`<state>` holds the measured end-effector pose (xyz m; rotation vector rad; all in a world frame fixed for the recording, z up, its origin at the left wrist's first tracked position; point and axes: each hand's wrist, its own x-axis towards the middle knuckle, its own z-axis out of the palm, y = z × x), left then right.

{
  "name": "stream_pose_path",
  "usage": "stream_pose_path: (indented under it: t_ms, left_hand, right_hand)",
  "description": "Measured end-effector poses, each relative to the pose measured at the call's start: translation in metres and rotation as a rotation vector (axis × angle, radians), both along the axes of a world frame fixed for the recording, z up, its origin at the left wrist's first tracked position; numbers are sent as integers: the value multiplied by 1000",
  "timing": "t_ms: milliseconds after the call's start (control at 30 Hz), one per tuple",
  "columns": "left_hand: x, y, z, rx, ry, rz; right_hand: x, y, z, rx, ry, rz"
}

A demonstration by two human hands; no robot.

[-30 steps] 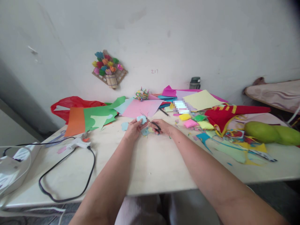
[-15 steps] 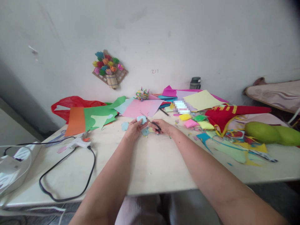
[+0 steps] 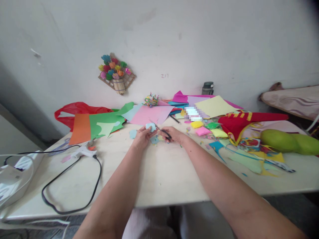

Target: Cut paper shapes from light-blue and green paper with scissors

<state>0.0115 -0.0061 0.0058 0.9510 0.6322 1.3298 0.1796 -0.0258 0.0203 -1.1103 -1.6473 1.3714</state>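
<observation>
My left hand (image 3: 142, 136) pinches a small light blue piece of paper (image 3: 150, 126) over the middle of the table. In my right hand (image 3: 173, 134) is a pair of scissors (image 3: 166, 133) with dark handles, fingers closed round them. The blades point up and left, right beside the blue paper; whether they touch it I cannot tell. A light blue scrap (image 3: 133, 134) lies to the left of my left hand. More blue and yellow scraps (image 3: 155, 139) lie on the table beneath both hands.
At the left, a white glue gun (image 3: 84, 152) trails a black cord near a power strip (image 3: 22, 169). Coloured paper sheets (image 3: 149, 114) lie along the back. To the right are paper offcuts (image 3: 245, 159), a red cloth piece (image 3: 234, 124) and green mangoes (image 3: 279, 140).
</observation>
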Motion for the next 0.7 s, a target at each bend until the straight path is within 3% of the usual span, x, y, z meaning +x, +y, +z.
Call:
stream_pose_path:
  t_ms: [700]
  left_hand:
    - [0, -1, 2, -44, 3, 46]
  right_hand:
    - [-1, 8, -8, -8, 80, 19]
